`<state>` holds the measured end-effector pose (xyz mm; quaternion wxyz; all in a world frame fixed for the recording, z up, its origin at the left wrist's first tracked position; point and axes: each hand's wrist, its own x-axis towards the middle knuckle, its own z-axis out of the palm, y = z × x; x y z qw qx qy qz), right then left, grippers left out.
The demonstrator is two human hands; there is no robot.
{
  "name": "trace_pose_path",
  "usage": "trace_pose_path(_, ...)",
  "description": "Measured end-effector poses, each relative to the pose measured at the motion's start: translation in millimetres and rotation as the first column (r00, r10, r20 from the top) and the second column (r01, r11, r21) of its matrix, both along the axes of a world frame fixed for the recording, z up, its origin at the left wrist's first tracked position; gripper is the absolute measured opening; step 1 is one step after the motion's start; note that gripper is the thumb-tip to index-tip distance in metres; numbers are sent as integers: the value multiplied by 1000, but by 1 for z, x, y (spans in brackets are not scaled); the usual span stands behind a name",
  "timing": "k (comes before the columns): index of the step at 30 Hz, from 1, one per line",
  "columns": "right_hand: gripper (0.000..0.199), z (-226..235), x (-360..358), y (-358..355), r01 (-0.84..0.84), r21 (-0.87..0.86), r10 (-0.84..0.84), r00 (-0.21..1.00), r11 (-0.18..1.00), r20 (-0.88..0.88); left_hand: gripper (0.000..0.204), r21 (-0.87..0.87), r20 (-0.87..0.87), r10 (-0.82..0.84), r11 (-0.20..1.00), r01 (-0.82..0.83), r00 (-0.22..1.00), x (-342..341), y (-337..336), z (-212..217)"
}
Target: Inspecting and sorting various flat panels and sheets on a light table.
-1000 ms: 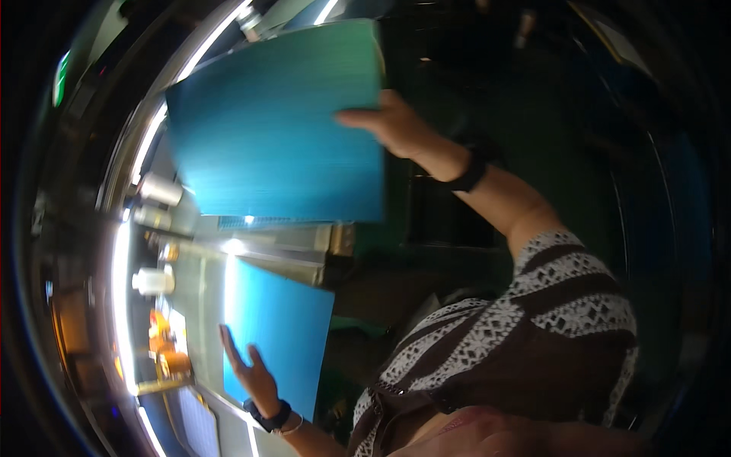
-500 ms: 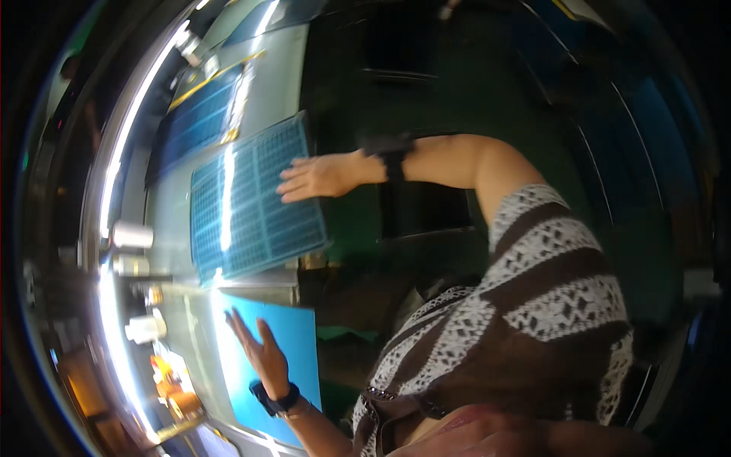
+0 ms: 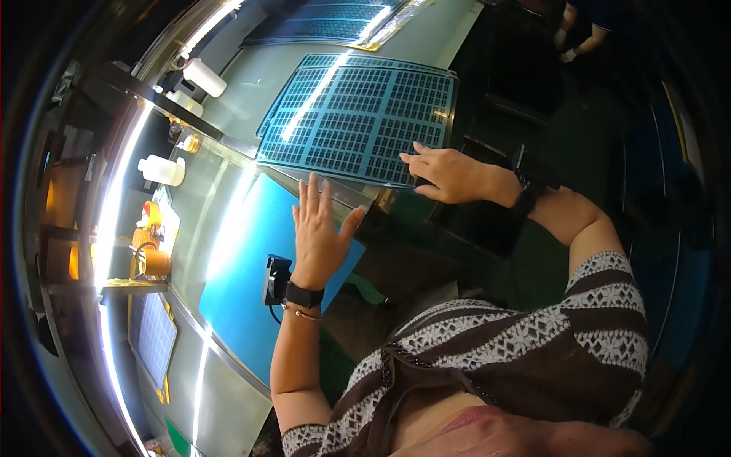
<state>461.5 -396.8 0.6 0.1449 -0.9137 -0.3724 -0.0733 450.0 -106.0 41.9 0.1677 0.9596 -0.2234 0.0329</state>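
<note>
Shiny table (image 3: 255, 91) has patterned panels (image 3: 350, 114) already piled, top middle; plain blue sheet (image 3: 247, 282), lower left; left hand (image 3: 318, 240) and right hand (image 3: 451, 175) spread.

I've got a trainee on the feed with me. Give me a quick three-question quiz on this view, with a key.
1. What colour is the plain sheet showing behind the left hand?
A) yellow
B) blue
C) red

2. The right hand is at the edge of the grid-patterned panel. True or false: it is clenched into a fist.

3. Both wrists wear a black band. On which wrist does a bracelet also show?

Key:
1. B
2. False; the hand is open.
3. The left.
</note>
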Motion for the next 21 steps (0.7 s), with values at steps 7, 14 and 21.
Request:
trace_pose_path(7, 11, 43, 56, -30, 182, 378, -179, 983, 908, -44, 72, -111, -56, -134, 986, 128, 989, 8, -26, -4)
trace_pose_path(14, 9, 185, 113, 43, -6, 351, -274, 615, 936, 739, 92, 152, 159, 48, 986, -72, 986, 55, -51, -62)
trace_pose_path(21, 6, 175, 79, 12, -120, 503, -379, 516, 856, 768, 99, 225, 103, 33, 973, -55, 994, 64, -68, -51)
